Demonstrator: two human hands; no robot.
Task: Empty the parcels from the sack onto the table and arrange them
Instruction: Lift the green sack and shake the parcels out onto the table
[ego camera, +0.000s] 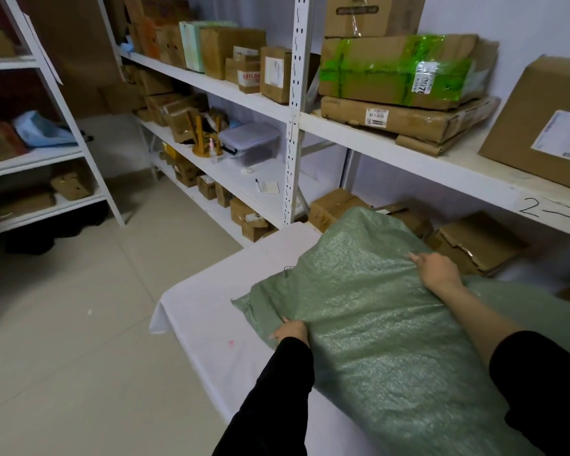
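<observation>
I count one sack [375, 324] and two hands on it. The sack lies on the desk [204, 311], along its right side, and its far end reaches almost to the far edge. It is of green woven plastic, shiny and wrinkled, and it bulges like a full pillow.

My left hand [292, 330] grips the sack's left edge, near a flat corner of it, with the fingers curled under the fabric. My right hand [438, 269] rests on top of the sack near the far right. One of its fingers [415, 257] is stretched out; I cannot tell if the others pinch the fabric.

A white cloth covers the desk. The floor [63, 324] has pale tiles. White metal shelves [297, 110] carry many brown cardboard boxes [395, 70] and one clear plastic box [249, 141].
</observation>
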